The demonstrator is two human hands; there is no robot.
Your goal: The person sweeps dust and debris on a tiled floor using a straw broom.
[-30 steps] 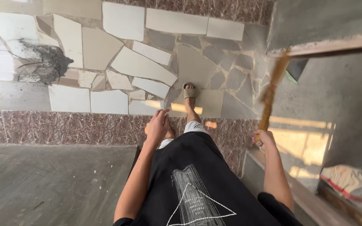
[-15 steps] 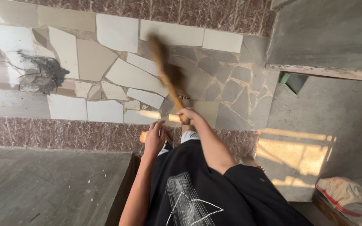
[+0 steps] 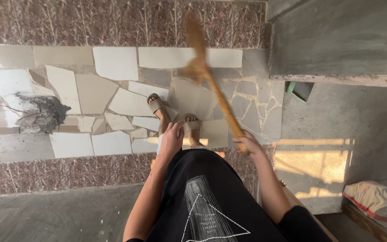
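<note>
From where I watch, the broom has swung across. A second ago it stood off to the right by the grey wall, its handle nearly upright; half a second ago it slanted up to the left over the broken-tile floor; now it leans up towards the far maroon tile band, its blurred head over that band's near edge. My right hand has come in from the right side with the handle and sits closer to my body. My left hand has hardly shifted. My sandalled feet now show both, one ahead of the other.
</note>
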